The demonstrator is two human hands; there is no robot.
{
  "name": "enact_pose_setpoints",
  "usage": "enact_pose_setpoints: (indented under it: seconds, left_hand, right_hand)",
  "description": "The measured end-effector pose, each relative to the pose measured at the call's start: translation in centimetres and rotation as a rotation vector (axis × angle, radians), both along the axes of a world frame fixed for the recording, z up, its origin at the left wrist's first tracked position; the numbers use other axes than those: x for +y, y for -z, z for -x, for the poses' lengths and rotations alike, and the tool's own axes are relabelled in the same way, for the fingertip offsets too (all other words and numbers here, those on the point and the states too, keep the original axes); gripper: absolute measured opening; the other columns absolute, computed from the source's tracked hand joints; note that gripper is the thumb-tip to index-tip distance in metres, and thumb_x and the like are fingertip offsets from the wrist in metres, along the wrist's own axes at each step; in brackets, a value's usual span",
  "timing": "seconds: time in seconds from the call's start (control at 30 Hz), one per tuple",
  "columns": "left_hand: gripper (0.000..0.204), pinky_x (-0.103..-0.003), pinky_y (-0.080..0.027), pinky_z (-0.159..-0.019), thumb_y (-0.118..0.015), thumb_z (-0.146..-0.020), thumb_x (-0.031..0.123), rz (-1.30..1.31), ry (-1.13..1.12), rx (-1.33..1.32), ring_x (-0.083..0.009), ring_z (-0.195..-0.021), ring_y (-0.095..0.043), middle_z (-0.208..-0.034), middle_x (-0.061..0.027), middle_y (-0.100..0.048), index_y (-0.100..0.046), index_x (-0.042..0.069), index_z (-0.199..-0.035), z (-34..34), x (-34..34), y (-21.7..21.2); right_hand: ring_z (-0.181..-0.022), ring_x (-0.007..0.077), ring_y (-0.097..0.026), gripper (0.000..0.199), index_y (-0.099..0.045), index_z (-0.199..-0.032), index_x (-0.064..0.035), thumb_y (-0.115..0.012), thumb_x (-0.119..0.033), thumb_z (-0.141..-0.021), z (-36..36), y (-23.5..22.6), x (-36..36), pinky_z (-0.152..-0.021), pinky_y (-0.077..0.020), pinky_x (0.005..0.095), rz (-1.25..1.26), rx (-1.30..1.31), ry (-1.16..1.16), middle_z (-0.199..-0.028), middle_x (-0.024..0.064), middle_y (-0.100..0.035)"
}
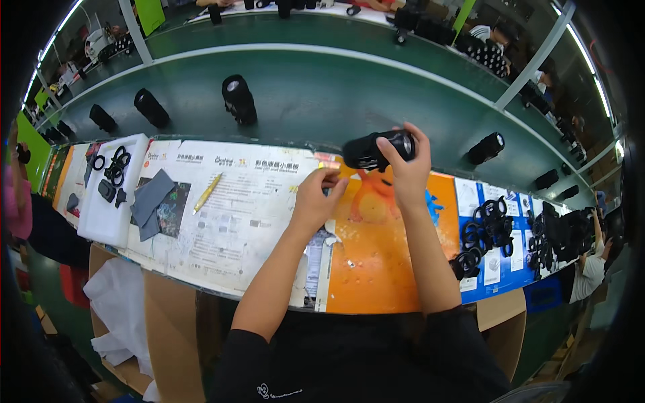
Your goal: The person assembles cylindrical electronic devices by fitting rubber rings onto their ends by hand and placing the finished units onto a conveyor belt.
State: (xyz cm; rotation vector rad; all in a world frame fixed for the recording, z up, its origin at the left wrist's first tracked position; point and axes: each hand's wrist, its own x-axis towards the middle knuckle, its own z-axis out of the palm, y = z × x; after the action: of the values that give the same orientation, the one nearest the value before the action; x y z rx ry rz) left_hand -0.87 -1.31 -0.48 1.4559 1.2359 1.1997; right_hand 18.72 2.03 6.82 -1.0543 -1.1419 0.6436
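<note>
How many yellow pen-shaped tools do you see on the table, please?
1: the yellow pen-shaped tool lies slantwise on the printed white sheet, between the grey cloths and the left hand. Others could be hidden beneath things.

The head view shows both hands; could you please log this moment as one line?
right hand: holds black cylinder | left hand: near cylinder, grip unclear | yellow pen: on white sheet
</note>
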Motion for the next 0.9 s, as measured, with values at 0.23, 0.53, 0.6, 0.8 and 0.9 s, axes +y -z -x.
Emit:
enact_pose_setpoints:
  seconds: [0.23,0.53,0.6,0.8,0.9]
  left_hand:
    - [0.024,-0.036,-0.061,-0.091,-0.078,-0.097,0.009,-0.131,-0.067,-0.034,-0.0255,-0.1,-0.075,-0.111,-0.0141,-0.073,-0.072,0.0,-0.119,-0.7,0.8,1.0]
    - [0.085,-0.056,-0.033,-0.124,-0.085,-0.078,0.014,-0.566,-0.844,0.483,-0.046,-0.141,-0.045,-0.146,-0.0257,-0.052,-0.043,-0.003,-0.151,7.2,12.0,-2.1]
    - [0.094,-0.055,-0.034,-0.126,-0.088,-0.075,0.017,-0.51,-1.015,0.52,-0.0461,-0.146,-0.044,-0.151,-0.0273,-0.051,-0.041,-0.003,-0.154,11.0,16.2,-2.5]
    - [0.098,-0.047,-0.053,-0.112,-0.098,-0.074,0.028,-0.129,-0.598,0.231,-0.0445,-0.128,-0.068,-0.142,-0.0293,-0.067,-0.05,-0.005,-0.154,13.1,19.3,-4.0]
    - [0.092,-0.045,-0.056,-0.107,-0.102,-0.074,0.033,-0.209,-0.758,0.2,-0.0412,-0.118,-0.073,-0.131,-0.0267,-0.074,-0.058,-0.006,-0.146,12.0,15.7,-4.0]
  right_hand:
    - [-0.137,0.0414,-0.052,0.069,-0.065,-0.145,-0.0107,-0.093,-0.031,-0.086,-6.4,0.2,8.8,-0.118,-0.0424,0.0524,0.099,-0.799,0.206,-0.145,0.0157,-0.066]
    - [-0.14,0.0415,-0.054,0.037,-0.067,-0.134,-0.0066,-0.072,-0.005,-0.097,-2.0,-0.1,-2.0,-0.119,-0.0425,0.0524,-0.332,-0.811,0.206,-0.147,0.0185,-0.061]
    - [-0.134,0.0411,-0.06,0.037,-0.068,-0.132,-0.0053,-0.071,0.0,-0.096,-0.1,1.1,-5.3,-0.116,-0.0478,0.048,-0.261,-0.719,0.004,-0.142,0.0186,-0.064]
    - [-0.13,0.0369,-0.065,0.039,-0.07,-0.133,-0.0036,-0.073,0.002,-0.095,0.3,6.4,-8.1,-0.105,-0.0568,0.0419,-0.084,-0.583,-0.146,-0.135,0.0188,-0.067]
    - [-0.13,0.0359,-0.065,0.04,-0.072,-0.134,-0.0034,-0.073,0.003,-0.095,0.8,6.1,-8.2,-0.1,-0.0593,0.0406,-0.162,-0.658,-0.153,-0.135,0.0181,-0.067]
